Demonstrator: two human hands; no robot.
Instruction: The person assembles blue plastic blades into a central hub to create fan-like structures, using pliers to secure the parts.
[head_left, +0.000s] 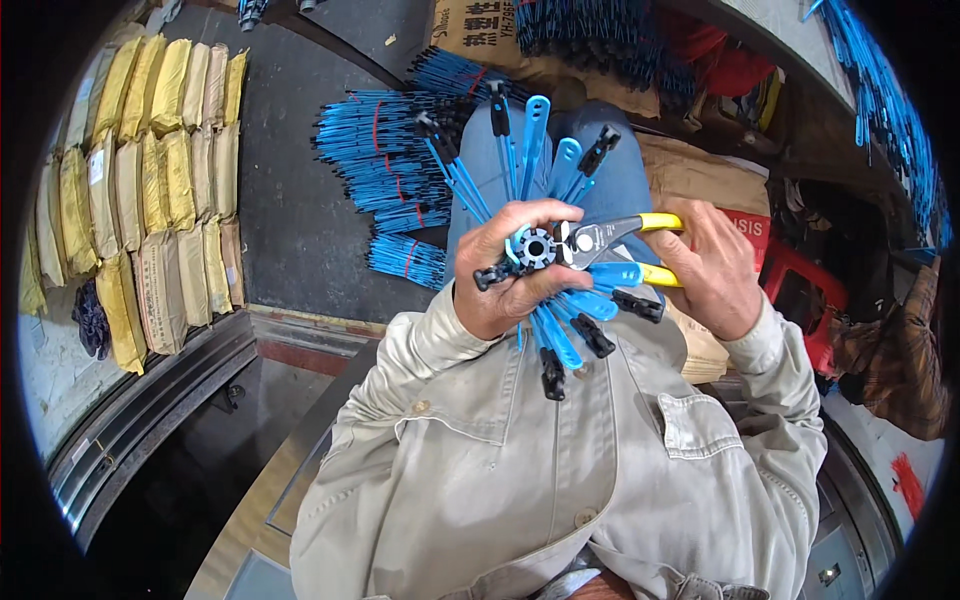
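My left hand [510,265] is closed round a blue-armed frame near its round black hub [538,248]. Several flat blue arms [535,130] with black end pieces [600,150] fan out from it, both away from me and toward my chest. In my right hand [710,268] is a pair of pliers [610,232] with yellow handles, gripped with the fingers round the handles. The pliers' jaws are at the hub's right side, next to my left thumb and fingers. Whether they bite on anything is too small to tell.
Left of my knees, bundles of thin blue rods [385,160] with red ties lie on a dark surface [290,180]. Yellow and brown wrapped packages [165,180] stand in rows at the far left. A red stool [805,300] is at the right, and more blue rods [880,110] hang at the upper right.
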